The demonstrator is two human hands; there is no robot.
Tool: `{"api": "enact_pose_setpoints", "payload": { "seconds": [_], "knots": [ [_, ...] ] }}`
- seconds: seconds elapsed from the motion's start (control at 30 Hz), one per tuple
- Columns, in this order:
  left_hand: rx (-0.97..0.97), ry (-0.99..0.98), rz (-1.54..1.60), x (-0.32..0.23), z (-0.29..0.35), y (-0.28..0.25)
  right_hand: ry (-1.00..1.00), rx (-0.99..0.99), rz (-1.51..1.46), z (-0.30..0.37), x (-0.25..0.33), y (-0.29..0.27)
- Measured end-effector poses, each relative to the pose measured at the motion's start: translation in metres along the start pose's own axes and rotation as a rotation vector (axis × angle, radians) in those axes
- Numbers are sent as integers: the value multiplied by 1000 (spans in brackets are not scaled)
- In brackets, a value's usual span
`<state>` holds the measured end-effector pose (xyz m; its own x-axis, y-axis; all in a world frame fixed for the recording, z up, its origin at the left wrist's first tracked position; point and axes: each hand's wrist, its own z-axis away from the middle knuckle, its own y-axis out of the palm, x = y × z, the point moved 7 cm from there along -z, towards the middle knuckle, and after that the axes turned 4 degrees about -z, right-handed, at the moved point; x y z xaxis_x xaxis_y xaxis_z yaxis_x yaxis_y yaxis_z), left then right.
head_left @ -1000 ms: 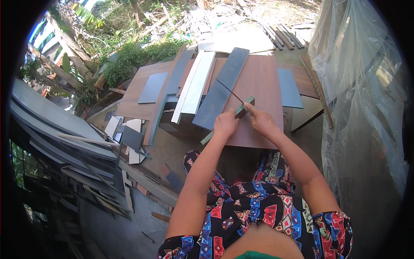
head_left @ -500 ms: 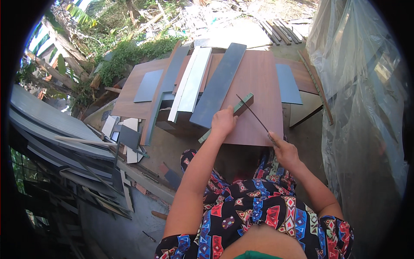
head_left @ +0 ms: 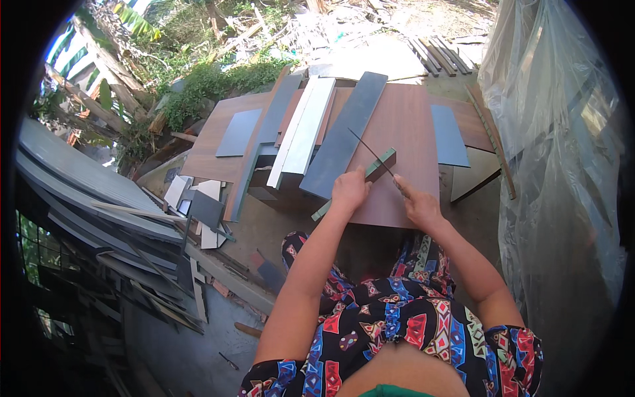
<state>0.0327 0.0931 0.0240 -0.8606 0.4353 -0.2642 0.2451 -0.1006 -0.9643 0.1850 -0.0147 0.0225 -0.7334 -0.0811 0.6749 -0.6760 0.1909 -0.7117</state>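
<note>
My left hand is closed around a narrow wooden strip with a greenish edge, which lies aslant over the near part of a brown wood-grain panel. In my right hand is the handle of a long, thin, dark-bladed tool. Its blade crosses the strip just beyond my left hand and points up and to the left. Whether this is a saw, a file or a knife I cannot make out. The tip reaches over the edge of a long dark grey board.
White boards and a grey strip with a brown edge lie left of the dark board. A blue-grey piece sits on the right. Offcuts are piled at left, beside stacked sheets. Plastic sheeting hangs at right.
My right hand has pushed forward and left, sliding the blade farther across the strip. My left hand keeps hold of the strip. The whole view has shifted slightly.
</note>
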Motion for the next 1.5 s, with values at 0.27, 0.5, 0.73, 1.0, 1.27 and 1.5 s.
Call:
{"api": "enact_pose_setpoints", "payload": {
  "seconds": [0.27,0.5,0.73,1.0,1.27,1.5],
  "knots": [
    [-20,16,-15,1,2,-6,42,-13,-69,79,-10,-23],
    [-20,25,-10,-4,3,-1,32,-4,-39,-24,-1,13],
    [-35,16,-12,-8,-1,1,61,38,31,-8,-6,2],
    [-6,-32,62,10,7,-10,54,54,-307,103,-33,-22],
    [-240,-289,604,82,28,-40,144,-13,-790,98,-8,-30],
    [-726,-584,1795,230,207,-50,264,1,-920,45,-6,6]
  ]
}}
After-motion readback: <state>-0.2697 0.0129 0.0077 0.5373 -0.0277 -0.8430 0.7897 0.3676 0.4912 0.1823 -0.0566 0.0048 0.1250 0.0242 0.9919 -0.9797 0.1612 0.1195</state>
